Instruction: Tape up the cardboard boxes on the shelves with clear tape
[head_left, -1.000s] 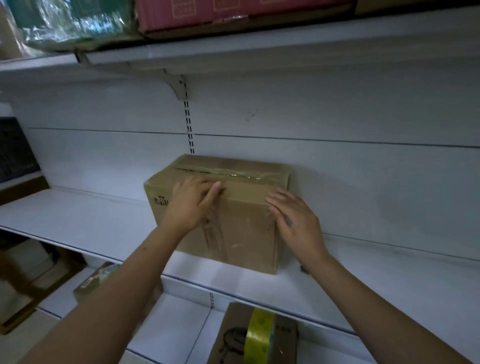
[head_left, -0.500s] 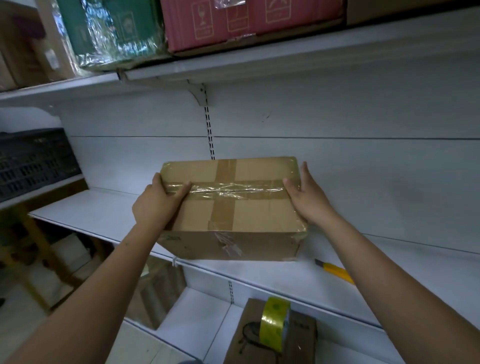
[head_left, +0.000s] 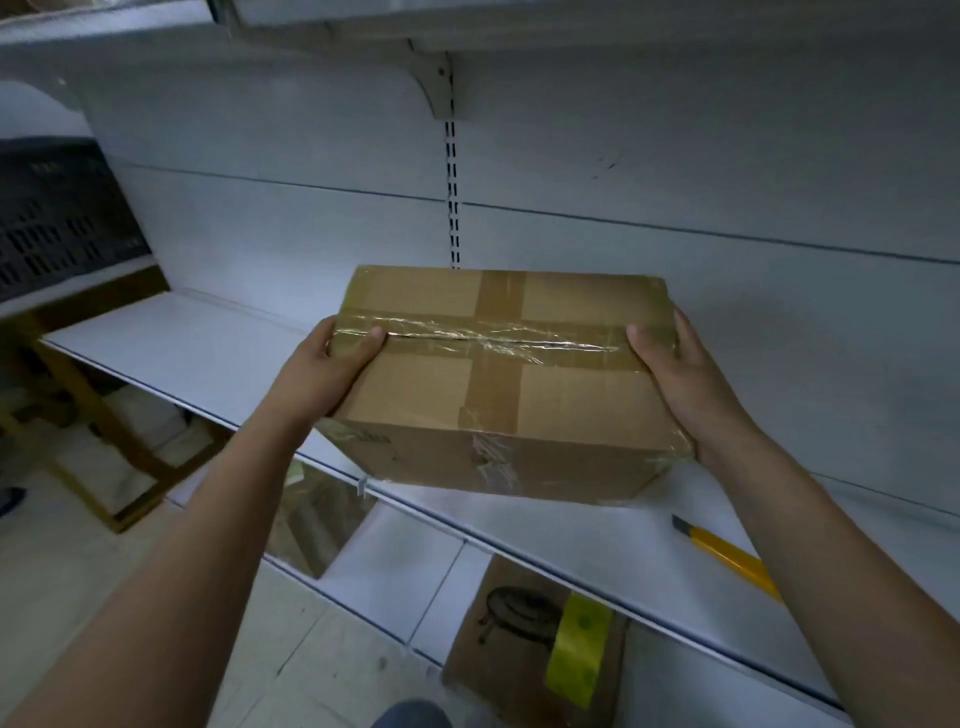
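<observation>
Head view: left hand (head_left: 332, 371) and right hand (head_left: 680, 382) grip the box (head_left: 498, 384) ends (long axis left-right), taped top up.

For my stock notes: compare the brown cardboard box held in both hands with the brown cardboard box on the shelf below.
The held brown cardboard box is gripped at both ends by the left hand and right hand; the lower brown cardboard box rests on a shelf. The held box shows crossed tape strips; the lower one carries a yellow-green tape roll and a dark printed drawing. Both are brown cardboard.
</observation>
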